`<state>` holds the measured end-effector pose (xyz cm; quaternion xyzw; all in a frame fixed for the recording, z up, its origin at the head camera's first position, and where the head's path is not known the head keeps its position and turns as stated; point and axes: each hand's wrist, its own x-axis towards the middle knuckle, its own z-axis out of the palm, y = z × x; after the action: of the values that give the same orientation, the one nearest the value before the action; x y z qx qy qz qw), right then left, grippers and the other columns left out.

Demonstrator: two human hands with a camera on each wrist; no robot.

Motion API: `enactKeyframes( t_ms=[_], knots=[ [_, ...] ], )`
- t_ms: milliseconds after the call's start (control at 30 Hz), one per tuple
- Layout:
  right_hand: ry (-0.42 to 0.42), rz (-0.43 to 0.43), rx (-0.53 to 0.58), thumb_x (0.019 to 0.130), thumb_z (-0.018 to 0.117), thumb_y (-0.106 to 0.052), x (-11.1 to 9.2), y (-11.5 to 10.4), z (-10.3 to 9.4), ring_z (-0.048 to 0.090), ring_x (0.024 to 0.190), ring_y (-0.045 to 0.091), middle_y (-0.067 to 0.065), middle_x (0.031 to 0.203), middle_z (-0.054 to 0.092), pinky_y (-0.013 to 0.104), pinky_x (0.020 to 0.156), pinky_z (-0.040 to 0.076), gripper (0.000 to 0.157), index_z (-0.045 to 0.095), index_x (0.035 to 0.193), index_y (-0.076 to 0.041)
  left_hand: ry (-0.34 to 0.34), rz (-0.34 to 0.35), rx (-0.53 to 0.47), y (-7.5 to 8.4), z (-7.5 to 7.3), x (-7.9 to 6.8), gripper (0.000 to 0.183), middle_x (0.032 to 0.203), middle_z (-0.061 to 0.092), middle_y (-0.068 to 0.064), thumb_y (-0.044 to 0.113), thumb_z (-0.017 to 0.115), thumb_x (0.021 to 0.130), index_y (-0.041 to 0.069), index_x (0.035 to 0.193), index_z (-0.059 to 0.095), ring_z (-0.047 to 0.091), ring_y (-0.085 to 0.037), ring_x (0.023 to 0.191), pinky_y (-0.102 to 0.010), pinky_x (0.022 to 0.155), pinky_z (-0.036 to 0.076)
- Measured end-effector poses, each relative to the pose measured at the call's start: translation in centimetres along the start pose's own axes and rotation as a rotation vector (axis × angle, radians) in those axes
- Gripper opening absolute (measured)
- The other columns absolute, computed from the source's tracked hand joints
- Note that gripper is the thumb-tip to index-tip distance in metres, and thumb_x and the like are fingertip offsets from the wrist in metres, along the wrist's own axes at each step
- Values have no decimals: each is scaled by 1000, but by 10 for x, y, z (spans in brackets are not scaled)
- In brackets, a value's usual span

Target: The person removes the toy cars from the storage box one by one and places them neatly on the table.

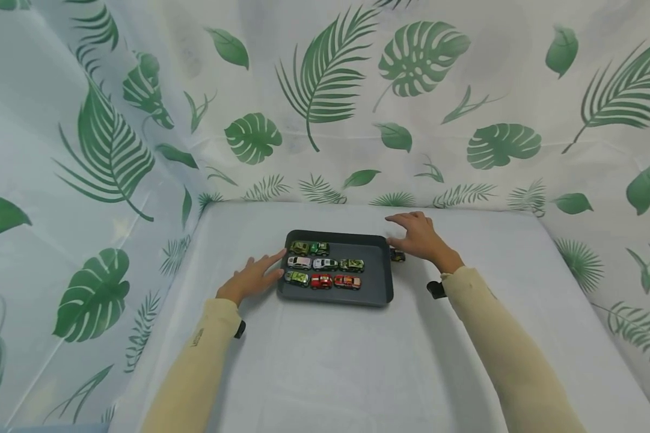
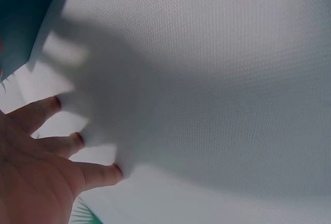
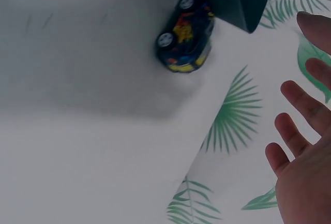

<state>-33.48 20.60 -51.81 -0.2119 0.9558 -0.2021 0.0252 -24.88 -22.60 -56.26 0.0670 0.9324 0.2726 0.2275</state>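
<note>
A dark grey tray (image 1: 335, 299) lies on the table with several toy cars in three rows, among them a red toy car (image 1: 321, 281) and a white toy car (image 1: 325, 264). My left hand (image 1: 251, 278) is at the tray's left side, fingers spread, fingertips right at the rim. In the left wrist view, three fingertips of it meet the white cloth. Above the tray's upper right corner, my right hand (image 1: 419, 234) has its fingers extended and holds nothing. Below it, a dark toy car (image 3: 185, 35) with yellow and red markings sits outside the tray, close against its right wall.
White cloth covers the table (image 1: 325, 373). A leaf-printed curtain (image 1: 325, 90) hangs behind the table and along both sides. Each wrist wears a small black device, such as the right wrist camera (image 1: 436, 290).
</note>
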Motion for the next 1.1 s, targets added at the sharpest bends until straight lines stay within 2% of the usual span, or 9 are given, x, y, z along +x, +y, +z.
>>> enactKeyframes(
  t_ms=[300,533,800,1100],
  knots=[
    [42,-66,9,99,79,-25,20,-23,0,41,139,54,26,149,59,71,110,29,57,62,148,-1,2,3,5,-1,1,2,65,176,19,-20,51,48,114,35,173,24,3,-54,159,-82,118,6],
    [49,-139,33,99,80,-24,34,-45,10,43,138,53,24,146,63,70,112,29,56,63,148,-2,3,4,-2,-2,-1,2,65,175,19,-21,50,49,114,34,173,25,3,-55,159,-83,117,6],
    [23,-197,66,99,81,-24,43,-68,21,47,135,50,21,142,66,69,113,29,55,65,147,-2,-9,5,-17,-4,0,0,66,176,18,-22,50,49,114,34,173,24,1,-55,159,-83,117,5],
    [-16,-263,81,99,81,-21,53,-89,35,52,127,46,18,129,72,67,108,34,48,69,141,-2,-8,25,-20,-5,-2,2,66,176,17,-21,52,47,114,36,173,23,-1,-54,159,-82,117,3]
  ],
)
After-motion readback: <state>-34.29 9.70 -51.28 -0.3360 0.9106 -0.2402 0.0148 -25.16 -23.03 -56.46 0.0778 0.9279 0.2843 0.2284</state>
